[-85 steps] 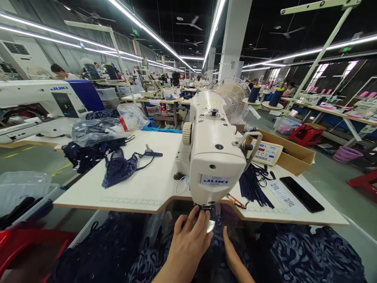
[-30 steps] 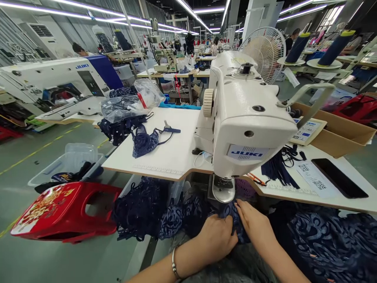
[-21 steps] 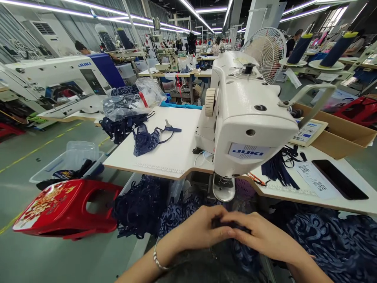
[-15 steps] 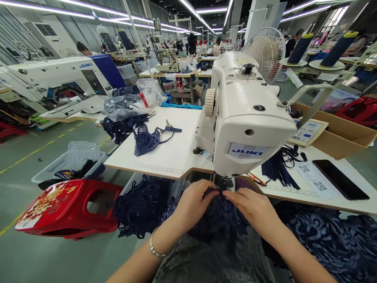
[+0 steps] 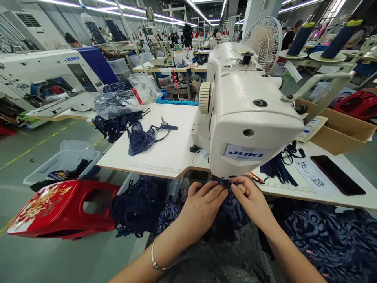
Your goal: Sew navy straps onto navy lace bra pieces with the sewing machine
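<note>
A white JUKI sewing machine (image 5: 244,118) stands on the white table (image 5: 165,157) in front of me. Just under its head, both my hands press a piece of dark navy lace fabric (image 5: 228,214). My left hand (image 5: 202,208) lies flat on the fabric with its fingers stretched toward the needle area. My right hand (image 5: 251,198) pinches the fabric edge right below the machine head, fingertips together. The needle and presser foot are hidden behind the machine head and my fingers.
A navy lace garment (image 5: 141,139) and a plastic bag of pieces (image 5: 120,102) lie on the table's left. A phone (image 5: 337,180), paper slip (image 5: 310,177) and cardboard box (image 5: 338,131) sit at right. A red stool (image 5: 59,210) lies on the floor left; more navy lace (image 5: 326,239) lower right.
My hands picked a lace piece from the pile, bunched it together in my lap, then carried it up under the machine head. The camera tilted down and shifted left earlier.
</note>
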A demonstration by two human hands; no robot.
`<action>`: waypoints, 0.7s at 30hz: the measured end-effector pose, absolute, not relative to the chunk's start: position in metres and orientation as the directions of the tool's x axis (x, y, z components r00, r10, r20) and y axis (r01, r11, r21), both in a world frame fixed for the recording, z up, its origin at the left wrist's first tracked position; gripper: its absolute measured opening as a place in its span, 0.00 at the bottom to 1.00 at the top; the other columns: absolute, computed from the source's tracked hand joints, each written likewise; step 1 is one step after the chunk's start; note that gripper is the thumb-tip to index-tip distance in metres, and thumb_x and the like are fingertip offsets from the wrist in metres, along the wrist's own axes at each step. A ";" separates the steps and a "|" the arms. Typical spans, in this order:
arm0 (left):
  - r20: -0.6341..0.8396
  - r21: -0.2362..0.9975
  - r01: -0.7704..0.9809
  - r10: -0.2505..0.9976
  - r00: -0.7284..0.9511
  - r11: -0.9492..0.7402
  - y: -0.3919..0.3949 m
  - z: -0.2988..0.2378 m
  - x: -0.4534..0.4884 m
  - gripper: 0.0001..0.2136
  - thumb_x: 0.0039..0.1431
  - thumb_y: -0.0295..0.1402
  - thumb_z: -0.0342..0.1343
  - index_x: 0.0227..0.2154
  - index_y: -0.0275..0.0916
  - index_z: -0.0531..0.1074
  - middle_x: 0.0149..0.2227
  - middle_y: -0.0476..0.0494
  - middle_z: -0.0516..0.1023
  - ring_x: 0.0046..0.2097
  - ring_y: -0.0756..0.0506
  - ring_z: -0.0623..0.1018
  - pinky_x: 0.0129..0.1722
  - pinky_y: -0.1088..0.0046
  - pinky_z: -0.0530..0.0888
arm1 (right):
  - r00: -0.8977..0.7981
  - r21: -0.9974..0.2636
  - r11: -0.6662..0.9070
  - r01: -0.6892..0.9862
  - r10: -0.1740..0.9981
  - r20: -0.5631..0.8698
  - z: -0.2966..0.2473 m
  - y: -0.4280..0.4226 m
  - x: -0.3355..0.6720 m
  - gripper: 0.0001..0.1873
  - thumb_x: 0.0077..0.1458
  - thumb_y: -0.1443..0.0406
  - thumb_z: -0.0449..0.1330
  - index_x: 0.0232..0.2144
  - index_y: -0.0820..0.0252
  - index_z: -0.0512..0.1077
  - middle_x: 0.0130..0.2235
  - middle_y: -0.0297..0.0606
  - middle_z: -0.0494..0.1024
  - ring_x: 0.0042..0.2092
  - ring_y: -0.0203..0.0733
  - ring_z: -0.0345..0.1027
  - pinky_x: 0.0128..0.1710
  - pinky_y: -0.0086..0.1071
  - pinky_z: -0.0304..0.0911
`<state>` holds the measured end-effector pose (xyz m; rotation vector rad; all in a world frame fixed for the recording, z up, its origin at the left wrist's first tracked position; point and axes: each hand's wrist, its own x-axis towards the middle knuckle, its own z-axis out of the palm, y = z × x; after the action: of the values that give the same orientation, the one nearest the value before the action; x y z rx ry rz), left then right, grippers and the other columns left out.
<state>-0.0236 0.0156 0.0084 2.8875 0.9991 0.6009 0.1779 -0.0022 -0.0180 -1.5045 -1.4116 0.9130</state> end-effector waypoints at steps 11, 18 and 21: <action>0.413 0.005 0.739 0.674 0.612 -0.674 0.014 0.013 -0.013 0.15 0.64 0.26 0.50 0.52 0.45 0.69 0.50 0.44 0.75 0.55 0.41 0.70 0.52 0.61 0.59 | 0.085 -0.844 0.002 0.536 0.995 0.057 -0.007 0.020 0.180 0.10 0.60 0.57 0.52 0.37 0.56 0.61 0.23 0.24 0.64 0.24 0.34 0.58 0.27 0.27 0.54; 0.380 -0.063 0.768 0.696 0.609 -0.638 0.012 0.017 -0.005 0.16 0.64 0.26 0.49 0.53 0.42 0.68 0.49 0.44 0.74 0.52 0.42 0.72 0.49 0.62 0.60 | 0.066 -0.807 0.003 0.590 0.996 0.052 -0.009 0.028 0.185 0.09 0.59 0.57 0.52 0.33 0.56 0.60 0.24 0.27 0.67 0.24 0.35 0.60 0.26 0.28 0.53; 0.374 -0.123 0.775 0.694 0.615 -0.620 0.010 0.019 -0.003 0.16 0.64 0.25 0.49 0.53 0.41 0.68 0.48 0.45 0.73 0.52 0.43 0.72 0.49 0.63 0.61 | 0.057 -0.799 -0.019 0.602 0.998 0.019 -0.008 0.029 0.187 0.10 0.59 0.57 0.52 0.35 0.56 0.61 0.27 0.31 0.70 0.25 0.37 0.62 0.27 0.29 0.53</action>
<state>-0.0026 0.0103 0.0187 3.0639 1.4268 0.5063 0.1870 0.0291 -0.0077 -1.6934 -1.6150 0.7847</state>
